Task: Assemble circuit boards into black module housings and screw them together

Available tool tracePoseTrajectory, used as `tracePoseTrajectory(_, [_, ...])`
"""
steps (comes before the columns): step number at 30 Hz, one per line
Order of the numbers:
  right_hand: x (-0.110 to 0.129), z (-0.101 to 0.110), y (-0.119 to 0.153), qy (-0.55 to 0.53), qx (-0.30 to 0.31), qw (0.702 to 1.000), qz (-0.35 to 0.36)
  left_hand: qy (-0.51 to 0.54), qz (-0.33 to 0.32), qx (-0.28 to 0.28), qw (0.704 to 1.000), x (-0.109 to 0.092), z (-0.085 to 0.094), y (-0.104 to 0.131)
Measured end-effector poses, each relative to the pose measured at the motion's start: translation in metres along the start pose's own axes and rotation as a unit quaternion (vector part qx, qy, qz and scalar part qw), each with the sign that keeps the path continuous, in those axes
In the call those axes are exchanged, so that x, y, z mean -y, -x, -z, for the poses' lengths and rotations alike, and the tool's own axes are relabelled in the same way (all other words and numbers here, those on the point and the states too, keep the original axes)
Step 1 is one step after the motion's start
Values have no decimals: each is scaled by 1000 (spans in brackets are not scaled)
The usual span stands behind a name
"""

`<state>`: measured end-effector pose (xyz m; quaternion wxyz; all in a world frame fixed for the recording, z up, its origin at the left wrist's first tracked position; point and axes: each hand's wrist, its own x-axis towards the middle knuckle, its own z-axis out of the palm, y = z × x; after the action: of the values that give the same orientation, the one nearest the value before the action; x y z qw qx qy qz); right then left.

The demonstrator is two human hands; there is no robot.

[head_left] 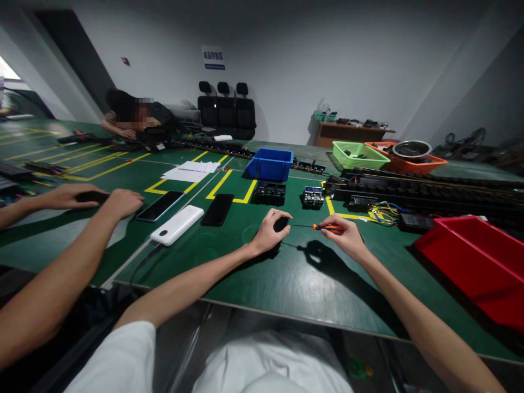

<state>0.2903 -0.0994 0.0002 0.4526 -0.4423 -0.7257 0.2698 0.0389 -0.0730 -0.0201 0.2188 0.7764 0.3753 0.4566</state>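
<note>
My left hand (271,232) is closed around a small black part (280,224), low over the green table (245,273). To its right, my right hand (343,236) grips the orange and black handle of a screwdriver (332,228). The thin shaft points left and its tip is at the black part; whether they touch cannot be made out. Beyond my hands, a dark block-shaped module (270,192) and a smaller silver-and-black module (313,197) sit on the table.
A blue bin (272,165) stands behind the modules, a red bin (477,262) at right. Wired black assemblies (409,191) lie back right. A black phone (218,210) and white power bank (177,225) lie left. Another person's hands (123,203) rest farther left.
</note>
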Motion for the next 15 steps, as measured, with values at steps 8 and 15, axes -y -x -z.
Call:
tracePoseTrajectory(8, [-1,0,1,-6,-8,1000,-10,-5,3,0,1000,-1,0,0])
tracePoseTrajectory(15, [0,-5,3,-2,-3,1000,-9,-1,-8,-2,1000,1,1,1])
